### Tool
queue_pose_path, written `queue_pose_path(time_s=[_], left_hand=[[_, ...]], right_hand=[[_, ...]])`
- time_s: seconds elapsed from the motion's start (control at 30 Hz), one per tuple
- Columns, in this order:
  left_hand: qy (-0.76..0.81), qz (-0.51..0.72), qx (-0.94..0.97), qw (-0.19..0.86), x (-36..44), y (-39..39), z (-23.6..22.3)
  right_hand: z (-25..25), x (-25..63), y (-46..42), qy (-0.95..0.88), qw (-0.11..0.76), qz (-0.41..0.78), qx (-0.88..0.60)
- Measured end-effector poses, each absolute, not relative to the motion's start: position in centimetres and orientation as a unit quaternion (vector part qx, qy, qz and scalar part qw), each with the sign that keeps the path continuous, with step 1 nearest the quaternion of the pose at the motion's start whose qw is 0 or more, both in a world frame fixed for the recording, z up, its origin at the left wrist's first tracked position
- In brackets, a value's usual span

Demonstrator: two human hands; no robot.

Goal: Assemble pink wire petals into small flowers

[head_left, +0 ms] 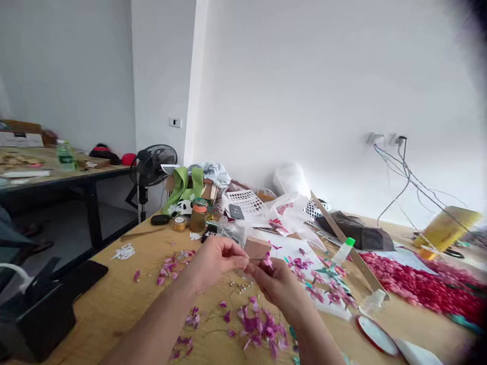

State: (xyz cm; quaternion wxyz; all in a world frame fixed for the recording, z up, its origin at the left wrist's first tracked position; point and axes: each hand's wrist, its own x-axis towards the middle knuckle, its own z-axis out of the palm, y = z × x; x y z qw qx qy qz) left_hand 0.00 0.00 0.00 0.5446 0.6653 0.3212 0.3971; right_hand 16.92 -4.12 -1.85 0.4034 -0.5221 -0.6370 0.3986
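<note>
- Below frame centre, the left hand (pixel 218 257) and right hand (pixel 280 284) pinch a thin stem (pixel 256 259) with a purple flower (pixel 268 260).
- Uneven pulling could bend it or tear petals.
- Left of centre: brownish jar (pixel 198 218), contents unclear.
- Right of centre: green-capped bottle (pixel 343 251), contents unclear.

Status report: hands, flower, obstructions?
Left hand pinched shut, contents unclear. Right hand holding small purple flower. Loose purple blossoms on tabletop below; nothing visibly in the way.

Smooth white wall (pixel 323 91): softly bright on my feed.
Black-framed wooden table (pixel 76 181), left: shadowed underneath.
Right-hand corners: I see darkened, blurred, stretched edges.
</note>
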Motion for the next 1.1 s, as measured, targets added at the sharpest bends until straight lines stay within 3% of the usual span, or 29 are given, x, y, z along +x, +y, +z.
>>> queue_pose_path(time_s=[0.2,0.5,0.9,1.1], left_hand=[[0.375,0.464,0.671,0.44,0.5,0.7,-0.7],[0.414,0.471,0.743,0.232,1.0,0.7,-1.3],[0.393,0.405,0.817,0.115,1.1,0.5,-1.5],[0.322,0.324,0.878,0.147,1.0,0.3,-1.9]], right_hand=[[-2.4,14.9,-3.7,-0.664,0.406,0.36,-0.514],[-1.6,13.9,-5.0,-0.704,0.376,0.196,-0.569],[-1.2,14.0,-6.0,-0.742,0.254,0.036,-0.62],[-0.4,15.2,-6.5,-0.75,0.221,0.057,-0.621]])
